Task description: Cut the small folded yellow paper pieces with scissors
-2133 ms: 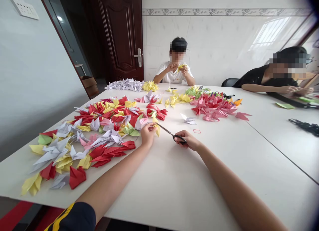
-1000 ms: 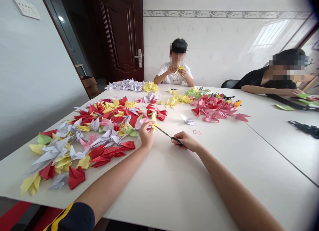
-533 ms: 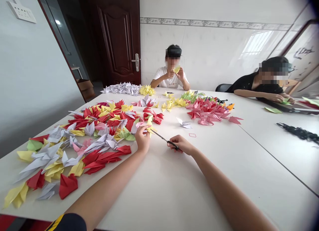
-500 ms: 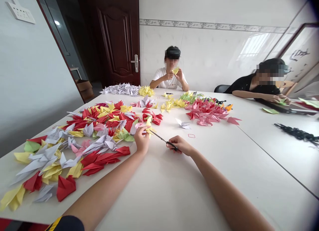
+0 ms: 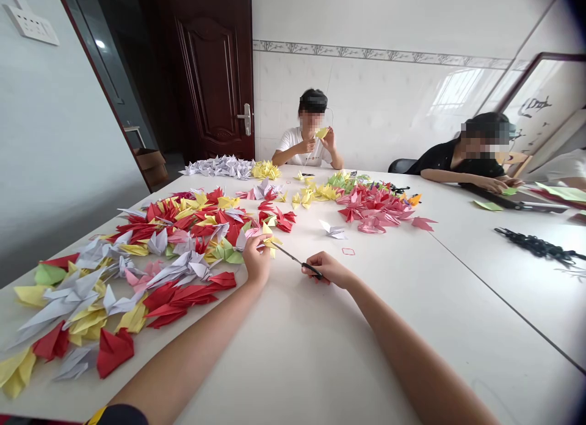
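My left hand (image 5: 256, 258) pinches a yellow origami crane (image 5: 271, 242) just above the table. The fingers of my right hand (image 5: 327, 270) are closed round the black handles of a pair of scissors (image 5: 295, 257). Their thin metal blades point left, with the tips at the crane; whether they touch the paper is too small to tell. Left of my hands spreads a pile of folded paper cranes (image 5: 183, 229) in red, yellow, white, pink and green. A lone white crane (image 5: 333, 231) lies beyond my right hand.
Pink and red cranes (image 5: 375, 208) are heaped farther back, near white ones (image 5: 220, 167). Across the table (image 5: 284, 364) one person (image 5: 311, 141) holds yellow paper. Another person (image 5: 476, 156) at the right handles green paper. A black bundle (image 5: 540, 245) lies at the right.
The yellow crane has turned in my left hand and its upright part no longer stands up. The scissors stay beside it. The view has shifted slightly.
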{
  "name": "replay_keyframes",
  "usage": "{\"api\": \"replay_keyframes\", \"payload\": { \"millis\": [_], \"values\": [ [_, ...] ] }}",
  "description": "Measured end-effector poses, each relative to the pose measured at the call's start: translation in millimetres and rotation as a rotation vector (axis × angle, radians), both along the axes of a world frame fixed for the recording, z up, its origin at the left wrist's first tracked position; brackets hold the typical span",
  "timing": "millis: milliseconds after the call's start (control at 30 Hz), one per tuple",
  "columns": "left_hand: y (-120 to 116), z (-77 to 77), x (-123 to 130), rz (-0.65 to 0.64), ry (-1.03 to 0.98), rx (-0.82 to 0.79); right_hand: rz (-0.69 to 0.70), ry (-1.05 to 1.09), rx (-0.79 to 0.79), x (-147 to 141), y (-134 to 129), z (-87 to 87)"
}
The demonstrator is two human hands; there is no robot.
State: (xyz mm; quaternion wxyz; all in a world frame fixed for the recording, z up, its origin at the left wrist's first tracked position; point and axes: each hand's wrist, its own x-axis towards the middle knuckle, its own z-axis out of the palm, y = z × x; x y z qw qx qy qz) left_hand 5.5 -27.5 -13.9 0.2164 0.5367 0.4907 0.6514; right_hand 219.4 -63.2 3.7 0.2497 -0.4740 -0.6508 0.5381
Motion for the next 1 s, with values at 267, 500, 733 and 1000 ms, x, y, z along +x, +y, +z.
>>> {"api": "replay_keyframes", "payload": {
  "millis": [267,500,733,1000],
  "values": [
    [5.6,-5.9,-0.9,-0.017,-0.082,0.002,0.025,0.031,-0.01,4.9,-1.4,-0.1],
    [3.0,-3.4,-0.1,-0.05,-0.099,-0.067,0.19,0.08,-0.034,4.4,-4.1,4.7],
    [2.5,-2.2,2.2,-0.082,-0.162,-0.079,0.17,0.078,-0.041,3.8,-4.9,4.9],
    [-0.4,2.1,3.1,-0.068,-0.15,-0.11,0.152,0.072,-0.029,3.1,-4.8,2.8]
  ]
}}
